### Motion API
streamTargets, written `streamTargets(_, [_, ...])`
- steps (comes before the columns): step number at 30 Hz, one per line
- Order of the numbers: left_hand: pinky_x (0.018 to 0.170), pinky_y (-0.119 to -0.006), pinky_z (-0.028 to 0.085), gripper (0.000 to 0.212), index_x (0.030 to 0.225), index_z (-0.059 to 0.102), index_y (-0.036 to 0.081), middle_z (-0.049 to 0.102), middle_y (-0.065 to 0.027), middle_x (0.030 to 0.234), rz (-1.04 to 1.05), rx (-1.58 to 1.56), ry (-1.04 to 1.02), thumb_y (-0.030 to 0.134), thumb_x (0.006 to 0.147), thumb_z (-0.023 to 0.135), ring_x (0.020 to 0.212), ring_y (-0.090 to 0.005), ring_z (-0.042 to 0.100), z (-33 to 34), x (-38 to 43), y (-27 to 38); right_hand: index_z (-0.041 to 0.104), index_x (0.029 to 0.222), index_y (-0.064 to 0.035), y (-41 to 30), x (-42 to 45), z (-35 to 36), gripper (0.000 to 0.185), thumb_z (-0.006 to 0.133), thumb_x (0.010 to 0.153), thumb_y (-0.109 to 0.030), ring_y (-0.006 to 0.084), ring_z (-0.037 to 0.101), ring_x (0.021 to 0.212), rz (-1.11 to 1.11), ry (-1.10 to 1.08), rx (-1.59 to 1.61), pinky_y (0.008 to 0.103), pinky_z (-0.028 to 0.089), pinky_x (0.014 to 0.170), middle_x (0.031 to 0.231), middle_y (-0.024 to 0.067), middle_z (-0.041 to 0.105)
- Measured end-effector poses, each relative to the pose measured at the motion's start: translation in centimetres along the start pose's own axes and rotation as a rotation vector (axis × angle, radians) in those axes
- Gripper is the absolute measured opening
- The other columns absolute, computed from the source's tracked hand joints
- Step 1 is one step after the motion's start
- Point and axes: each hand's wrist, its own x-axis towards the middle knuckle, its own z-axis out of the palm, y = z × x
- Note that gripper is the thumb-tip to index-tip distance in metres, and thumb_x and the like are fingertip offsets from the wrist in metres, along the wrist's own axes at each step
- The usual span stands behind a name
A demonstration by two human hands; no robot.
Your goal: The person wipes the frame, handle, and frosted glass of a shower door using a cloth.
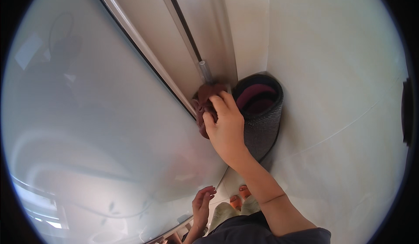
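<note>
My right hand (227, 126) grips a bunched maroon cloth (206, 95), with the fingers bent into its folds. The cloth lies against the pale side face (183, 67) next to a glossy white panel (114, 113), at the lower end of a thin dark rod or strip (185, 24). Just right of the cloth, a rolled dark grey mat (263, 129) with a maroon inner side stands on end in the corner. Low in the view, my left hand (201, 204) hangs near the panel's edge. It holds nothing, and its fingers are loosely bent.
A light tiled wall (327, 80) rises close on the right, with a dark object (406, 113) at its far edge. Orange slippers (235, 202) are on my feet on the tiled floor (222, 193). Reflections cover the glossy panel, and shelf-like compartments (178, 235) show at the bottom.
</note>
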Motion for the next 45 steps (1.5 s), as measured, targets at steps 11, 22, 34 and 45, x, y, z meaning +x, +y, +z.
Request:
streamTargets(11, [0.085,-0.032,0.046,0.024,0.108,0.054,-0.001,0.059,-0.0120,0.105,-0.007,-0.002,0.108,0.015,0.092,0.045,0.096,-0.0194,0.057,1.6,2.5,-1.3,0.049,0.108,0.0049,3.7,1.2,3.3,0.039,0.060,0.072,-0.005,0.0345,0.051,0.094,-0.046,0.065,-0.005,0.0375,0.047,0.076,0.109,0.0179,0.048])
streamTargets(22, [0.085,-0.032,0.046,0.025,0.108,0.054,-0.001,0.058,-0.0117,0.106,0.005,0.020,0.084,0.017,0.092,0.046,0.097,-0.0198,0.057,2.5,2.6,-0.3,0.047,0.109,0.0020,2.6,2.2,2.6,0.041,0.061,0.070,-0.003,0.0322,0.051,0.095,-0.078,0.095,0.017,0.0381,0.046,0.076,0.108,0.0144,0.049])
streamTargets(34, [0.085,-0.032,0.046,0.023,0.108,0.054,-0.001,0.059,-0.0114,0.105,0.135,-0.007,0.032,0.014,0.092,0.045,0.096,-0.0193,0.057,3.4,2.7,3.0,0.056,0.101,-0.0013,2.0,6.5,2.0,0.032,0.060,0.069,0.003,0.0421,0.034,0.117,-0.327,0.245,0.003,0.0495,0.029,0.097,0.116,0.0167,0.047])
streamTargets(45, [0.085,-0.032,0.045,0.022,0.107,0.054,-0.001,0.059,-0.0114,0.104,0.185,-0.019,0.028,0.014,0.092,0.045,0.096,-0.0192,0.057,3.3,3.8,2.6,0.050,0.094,0.0025,-5.1,17.8,1.9,0.018,0.054,0.079,-0.006,0.0415,0.042,0.100,-0.722,0.207,0.480,0.0464,0.034,0.090,0.097,0.0197,0.049])
